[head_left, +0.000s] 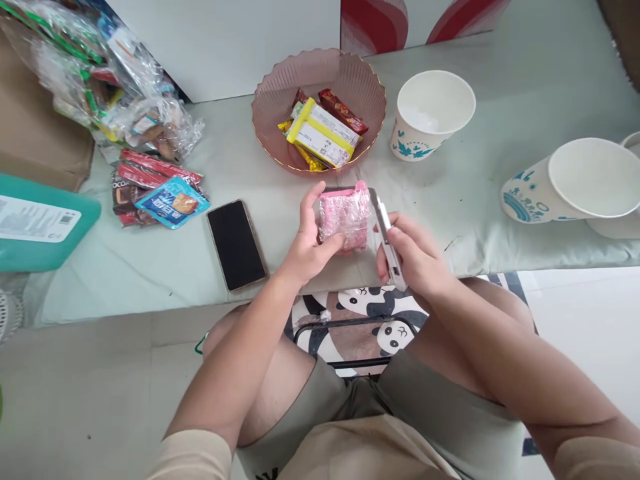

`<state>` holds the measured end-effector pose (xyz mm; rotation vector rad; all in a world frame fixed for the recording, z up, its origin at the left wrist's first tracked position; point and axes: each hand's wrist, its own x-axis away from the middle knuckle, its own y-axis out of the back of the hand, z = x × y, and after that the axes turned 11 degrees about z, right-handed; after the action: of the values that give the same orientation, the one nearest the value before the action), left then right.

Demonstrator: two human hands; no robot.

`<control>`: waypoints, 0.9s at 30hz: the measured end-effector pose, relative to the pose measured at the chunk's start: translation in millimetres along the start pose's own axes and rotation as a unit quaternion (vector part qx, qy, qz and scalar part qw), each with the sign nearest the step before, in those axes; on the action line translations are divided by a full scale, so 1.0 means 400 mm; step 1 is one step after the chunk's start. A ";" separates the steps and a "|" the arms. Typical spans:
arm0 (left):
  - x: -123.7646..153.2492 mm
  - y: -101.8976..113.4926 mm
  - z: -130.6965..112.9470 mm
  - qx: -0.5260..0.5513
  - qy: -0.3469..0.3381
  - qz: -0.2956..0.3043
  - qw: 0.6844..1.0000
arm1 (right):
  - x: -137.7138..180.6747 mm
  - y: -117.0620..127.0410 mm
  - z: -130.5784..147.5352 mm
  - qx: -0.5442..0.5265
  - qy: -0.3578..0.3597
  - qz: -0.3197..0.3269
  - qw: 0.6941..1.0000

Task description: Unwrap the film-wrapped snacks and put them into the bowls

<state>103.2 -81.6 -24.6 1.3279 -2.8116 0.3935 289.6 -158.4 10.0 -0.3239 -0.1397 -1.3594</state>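
Note:
My left hand [311, 248] grips a small pink package [344, 219] wrapped in shiny clear film, thumb across its front and fingers along its left side. In my right hand [415, 257] is a white utility knife [393, 257], tilted, with its blade end pointing up beside the package's upper right corner. Whether the blade touches the film I cannot tell. Just beyond the package stands a pink ribbed bowl [267, 127] with a gold rim, holding several wrapped snacks [325, 133].
A black phone [237, 245] lies left of my hands. Further left are red and blue snack packs [173, 202], clear bags of snacks [145, 100] and a teal container [45, 223]. Paper tubs [433, 113] with blue patterns stand at the right. The cloth-covered table's [125, 287] near edge runs before my knees.

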 end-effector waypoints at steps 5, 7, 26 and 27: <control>-0.010 -0.004 0.009 -0.027 -0.015 0.050 0.998 | -0.020 -0.031 -0.010 -0.038 -0.049 0.045 0.997; -0.011 -0.006 0.012 -0.031 -0.023 0.059 0.998 | -0.025 -0.037 -0.015 -0.042 -0.054 0.050 0.996; -0.015 -0.021 0.017 0.002 -0.006 0.006 1.000 | -0.022 -0.039 -0.032 -0.085 -0.100 0.092 0.987; -0.015 -0.022 0.018 0.007 -0.005 0.004 1.000 | -0.021 -0.040 -0.032 -0.084 -0.100 0.093 0.987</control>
<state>114.3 -84.1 -30.1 1.3248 -2.8281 0.4079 271.2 -157.5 -2.2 -0.6017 -0.1586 -1.1542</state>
